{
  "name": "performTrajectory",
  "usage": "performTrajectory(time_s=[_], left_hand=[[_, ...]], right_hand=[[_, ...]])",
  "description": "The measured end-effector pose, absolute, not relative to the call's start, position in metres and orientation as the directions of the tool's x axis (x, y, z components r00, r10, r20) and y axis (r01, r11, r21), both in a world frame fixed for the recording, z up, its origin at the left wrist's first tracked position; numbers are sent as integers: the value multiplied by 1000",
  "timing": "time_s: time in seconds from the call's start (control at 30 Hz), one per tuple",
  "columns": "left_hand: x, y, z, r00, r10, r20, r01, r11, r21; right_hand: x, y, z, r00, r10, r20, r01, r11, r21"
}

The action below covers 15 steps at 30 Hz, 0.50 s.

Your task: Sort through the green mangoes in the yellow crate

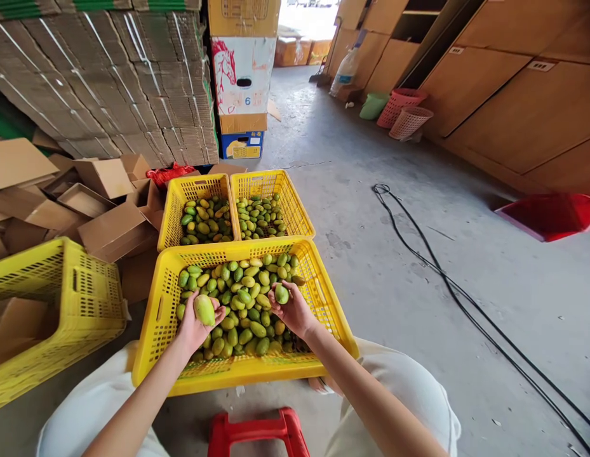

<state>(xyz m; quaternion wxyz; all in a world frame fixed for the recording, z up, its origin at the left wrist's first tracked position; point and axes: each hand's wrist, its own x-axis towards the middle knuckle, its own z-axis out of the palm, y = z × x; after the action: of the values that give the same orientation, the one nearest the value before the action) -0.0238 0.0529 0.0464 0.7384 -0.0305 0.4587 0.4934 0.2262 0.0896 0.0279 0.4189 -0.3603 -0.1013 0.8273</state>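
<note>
My left hand is closed around a pale green mango, its palm turned up. A smaller, darker green mango sits in the fingers of my right hand. Both hands are above a large yellow plastic crate between my knees. Many small green and yellow mangoes cover the bottom of that crate. Directly behind it stand two more yellow crates, the left one and the right one, each with mangoes inside.
Another yellow crate holding cardboard stands at my left, near a heap of open cardboard boxes. Bundled flat cartons are stacked behind. A red stool is below me. Black cable and a red dustpan are at right.
</note>
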Motion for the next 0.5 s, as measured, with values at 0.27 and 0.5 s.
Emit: performTrajectory(time_s=[0.27,0.5], left_hand=[[-21,58,49,54,684,-727,-759,501,416],[-26,54,43,79,708,-702,-754,503,423]], right_hand=[[224,89,28,-313,788,-529,-644,-586,-492],[224,89,28,-355,821,-448,-671,-557,-490]])
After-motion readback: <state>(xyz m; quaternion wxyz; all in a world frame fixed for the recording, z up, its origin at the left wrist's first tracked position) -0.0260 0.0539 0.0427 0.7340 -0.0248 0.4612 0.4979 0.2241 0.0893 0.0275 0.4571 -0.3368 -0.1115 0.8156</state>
